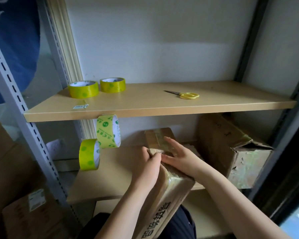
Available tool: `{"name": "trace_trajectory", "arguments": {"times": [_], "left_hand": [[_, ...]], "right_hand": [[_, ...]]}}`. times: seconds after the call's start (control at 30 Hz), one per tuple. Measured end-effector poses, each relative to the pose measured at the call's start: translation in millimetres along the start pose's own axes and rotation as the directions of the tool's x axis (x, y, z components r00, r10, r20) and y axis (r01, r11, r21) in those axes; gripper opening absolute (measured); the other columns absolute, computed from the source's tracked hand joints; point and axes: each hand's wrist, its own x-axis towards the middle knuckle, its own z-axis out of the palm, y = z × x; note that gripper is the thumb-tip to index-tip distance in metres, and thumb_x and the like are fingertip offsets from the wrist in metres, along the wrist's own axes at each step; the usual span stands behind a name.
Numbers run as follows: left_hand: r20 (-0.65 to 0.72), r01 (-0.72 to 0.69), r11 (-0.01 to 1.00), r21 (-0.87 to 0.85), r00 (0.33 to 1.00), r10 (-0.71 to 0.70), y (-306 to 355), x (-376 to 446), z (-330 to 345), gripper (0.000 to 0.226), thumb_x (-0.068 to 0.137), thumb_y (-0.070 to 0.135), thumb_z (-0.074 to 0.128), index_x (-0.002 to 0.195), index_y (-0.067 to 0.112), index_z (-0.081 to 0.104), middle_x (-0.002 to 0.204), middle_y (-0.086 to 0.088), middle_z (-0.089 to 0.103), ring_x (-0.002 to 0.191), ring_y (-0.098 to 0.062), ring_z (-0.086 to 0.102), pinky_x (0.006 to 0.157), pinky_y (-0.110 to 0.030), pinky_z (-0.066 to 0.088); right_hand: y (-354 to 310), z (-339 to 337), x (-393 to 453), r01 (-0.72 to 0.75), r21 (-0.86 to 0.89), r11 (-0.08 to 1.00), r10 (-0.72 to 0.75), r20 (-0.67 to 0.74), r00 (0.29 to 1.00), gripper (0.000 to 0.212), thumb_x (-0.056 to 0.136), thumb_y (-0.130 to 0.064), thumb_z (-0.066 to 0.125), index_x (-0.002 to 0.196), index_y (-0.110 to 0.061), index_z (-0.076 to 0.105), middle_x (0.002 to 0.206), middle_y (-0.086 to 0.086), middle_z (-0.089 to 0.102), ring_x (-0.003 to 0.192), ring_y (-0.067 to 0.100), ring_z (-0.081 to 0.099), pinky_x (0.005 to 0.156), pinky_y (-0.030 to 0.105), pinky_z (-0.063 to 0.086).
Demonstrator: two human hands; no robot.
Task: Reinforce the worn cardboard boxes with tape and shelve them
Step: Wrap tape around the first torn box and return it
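A metal rack with wooden boards stands against a pale wall. On the upper shelf [214,102] lie yellow-handled scissors [185,94] and, far to their left, two rolls of yellow tape [84,89]. Below that shelf, a long cardboard box [169,185] rests on the lower board, its near end overhanging. The left hand [146,168] pinches the box's top edge; the right hand [178,156] presses flat, fingers spread, on its taped top. A torn box [231,149] sits to its right.

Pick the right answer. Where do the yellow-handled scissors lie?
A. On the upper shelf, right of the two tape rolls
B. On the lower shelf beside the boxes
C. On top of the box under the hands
A: the scissors lie flat on the upper shelf, right of the two tape rolls.
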Motion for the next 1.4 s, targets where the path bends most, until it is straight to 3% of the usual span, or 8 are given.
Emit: {"name": "trace_trajectory", "arguments": {"times": [0.1, 0.3, 0.47, 0.63, 0.83, 1.0, 1.17, 1.4], "left_hand": [[-0.006, -0.029, 0.999, -0.027, 1.000, 0.029, -3, -5, -1, 0.006, 0.091, 0.021, 0.051, 0.086, 0.021, 0.050, 0.090, 0.002, 0.061, 0.090, -0.021, 0.058, 0.076, -0.037, 0.043], [-0.098, -0.079, 0.991, -0.111, 0.993, 0.068, -7, -11, -5, 0.009, 0.089, 0.024, 0.049, 0.086, 0.019, 0.056, 0.093, 0.000, 0.063, 0.094, -0.018, 0.059, 0.079, -0.036, 0.046], [-0.096, -0.064, 0.979, -0.193, 0.994, 0.046, -5, -15, -7, 0.009, 0.090, 0.025, 0.051, 0.092, 0.016, 0.055, 0.097, -0.004, 0.063, 0.097, -0.021, 0.060, 0.083, -0.037, 0.048], [-0.012, -0.042, 0.971, -0.236, 0.999, 0.040, -4, -25, -21, 0.031, 0.069, 0.035, 0.048, 0.093, 0.018, 0.056, 0.097, -0.006, 0.064, 0.099, -0.026, 0.060, 0.088, -0.043, 0.047], [0.016, 0.064, 0.938, -0.341, 0.998, -0.062, 2, -27, -31, 0.010, 0.080, 0.022, 0.060, 0.083, 0.013, 0.061, 0.085, -0.014, 0.066, 0.092, -0.034, 0.063, 0.085, -0.033, 0.055], [-0.031, 0.079, 0.952, -0.296, 0.995, -0.093, -22, -41, -35, 0.019, 0.099, 0.045, 0.050, 0.098, 0.028, 0.058, 0.107, 0.001, 0.059, 0.108, -0.017, 0.051, 0.091, -0.029, 0.040], [-0.325, 0.387, 0.922, 0.005, 0.873, -0.365, -43, -43, -50, 0.069, 0.095, 0.053, 0.055, 0.145, 0.008, 0.042, 0.147, -0.021, 0.042, 0.136, -0.036, 0.041, 0.112, -0.043, 0.035], [0.266, 0.506, 0.460, -0.729, 0.829, -0.492, -32, -48, -31, 0.059, 0.070, 0.062, 0.080, 0.106, 0.019, 0.060, 0.105, -0.015, 0.072, 0.088, -0.037, 0.073, 0.079, -0.060, 0.059]], "right_hand": [[7, 4, 6, -0.118, 0.216, 0.969, 0.084, 0.157, 0.984, 0.031, 0.087, -0.038, 0.073, 0.116, -0.028, 0.068, 0.106, -0.004, 0.074, 0.091, 0.005, 0.071, 0.082, 0.023, 0.057], [4, 15, 8, 0.081, -0.179, 0.981, -0.087, -0.024, 0.996, 0.023, 0.092, -0.046, 0.064, 0.070, -0.038, 0.066, 0.060, -0.017, 0.061, 0.056, -0.006, 0.053, 0.052, 0.013, 0.035], [-11, 18, 1, 0.030, -0.162, 0.986, -0.033, -0.017, 0.999, 0.032, 0.095, -0.040, 0.062, 0.087, -0.010, 0.069, 0.073, -0.002, 0.066, 0.069, 0.009, 0.057, 0.067, 0.027, 0.043], [-17, 18, -16, -0.128, 0.399, 0.908, 0.044, 0.212, 0.976, 0.017, 0.098, -0.029, 0.060, 0.096, -0.015, 0.068, 0.091, 0.007, 0.065, 0.085, 0.020, 0.060, 0.084, 0.039, 0.047], [-32, 29, -21, 0.069, -0.079, 0.994, -0.075, -0.071, 0.995, 0.013, 0.092, -0.030, 0.068, 0.086, -0.018, 0.072, 0.081, -0.003, 0.072, 0.077, 0.015, 0.066, 0.071, 0.027, 0.049], [-38, 8, -25, -0.011, 0.302, 0.953, 0.079, -0.214, 0.974, 0.017, 0.091, -0.026, 0.071, 0.082, -0.011, 0.073, 0.072, 0.007, 0.072, 0.064, 0.021, 0.067, 0.064, 0.031, 0.054], [-21, -10, -24, 0.059, 0.665, 0.744, 0.198, -0.305, 0.932, 0.020, 0.095, -0.029, 0.065, 0.083, -0.014, 0.069, 0.077, 0.009, 0.071, 0.067, 0.023, 0.068, 0.060, 0.032, 0.057], [1, 37, -32, 0.175, 0.736, 0.654, 0.181, -0.377, 0.908, 0.023, 0.098, -0.029, 0.059, 0.081, -0.015, 0.067, 0.082, 0.012, 0.068, 0.072, 0.024, 0.065, 0.064, 0.036, 0.056]]}}
